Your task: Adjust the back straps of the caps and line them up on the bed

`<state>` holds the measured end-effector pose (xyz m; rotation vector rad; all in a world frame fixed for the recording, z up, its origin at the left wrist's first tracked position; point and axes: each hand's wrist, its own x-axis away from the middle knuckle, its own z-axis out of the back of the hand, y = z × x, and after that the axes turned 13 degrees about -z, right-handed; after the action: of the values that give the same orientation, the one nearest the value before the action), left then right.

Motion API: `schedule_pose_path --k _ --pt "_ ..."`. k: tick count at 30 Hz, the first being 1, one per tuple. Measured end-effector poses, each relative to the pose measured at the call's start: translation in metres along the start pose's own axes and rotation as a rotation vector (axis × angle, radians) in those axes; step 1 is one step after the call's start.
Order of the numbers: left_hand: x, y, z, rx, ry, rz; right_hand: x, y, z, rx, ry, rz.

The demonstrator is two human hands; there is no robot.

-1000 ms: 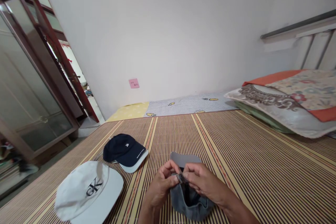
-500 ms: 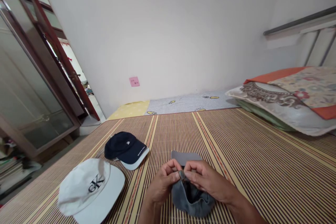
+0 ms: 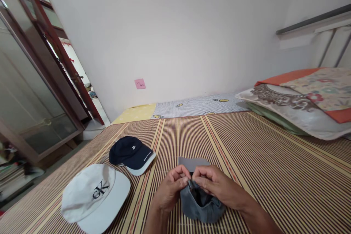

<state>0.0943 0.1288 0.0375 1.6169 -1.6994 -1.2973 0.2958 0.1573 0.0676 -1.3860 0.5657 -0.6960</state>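
Note:
A grey-blue baseball cap [image 3: 201,212] lies on the striped mat in front of me, its opening facing up and its lighter grey brim [image 3: 193,163] pointing away. My left hand [image 3: 170,189] is closed in a pinch at the cap's back strap, by a small metal buckle that shows only in part now. Opposite it, my right hand [image 3: 219,186] pinches the same strap from the other side. Both sets of fingertips almost meet and hide most of the strap. To the left lie a white cap [image 3: 87,190] with black letters and a navy cap [image 3: 131,151] with a white-edged brim.
The striped bamboo mat [image 3: 186,135] covers the bed. A folded quilt and pillow [image 3: 296,106] are piled at the right. Behind stands a white wall with a pink note [image 3: 139,83]. A glass-panelled door [image 3: 35,91] is at the left.
The fingers have shifted slightly at the strap, and the metal buckle is now less visible. The view has moved a little; the other caps lie where they were.

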Motion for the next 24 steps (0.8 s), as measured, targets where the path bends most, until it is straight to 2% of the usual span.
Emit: schedule_pose_path --k 4,8,11,18,24 --pt "-0.0011 -0.0020 -0.0017 0.031 0.007 0.010 0.0019 -0.0024 0.0010 0.028 0.017 0.018" --pt "-0.0024 -0.0001 -0.0059 0.092 0.023 -0.022 0.0041 -0.0046 0.0041 -0.029 -0.030 0.006" --pt "-0.0022 0.0022 -0.0083 0.116 0.001 -0.014 0.0039 -0.0046 0.0043 -0.077 -0.021 0.008" --pt "-0.0026 0.0005 -0.0078 0.028 0.033 0.025 0.0016 -0.0046 0.0024 -0.138 0.012 -0.001" --pt "-0.0020 -0.0008 -0.0067 0.011 0.049 0.025 0.0043 -0.0050 0.0042 -0.065 0.009 0.004"
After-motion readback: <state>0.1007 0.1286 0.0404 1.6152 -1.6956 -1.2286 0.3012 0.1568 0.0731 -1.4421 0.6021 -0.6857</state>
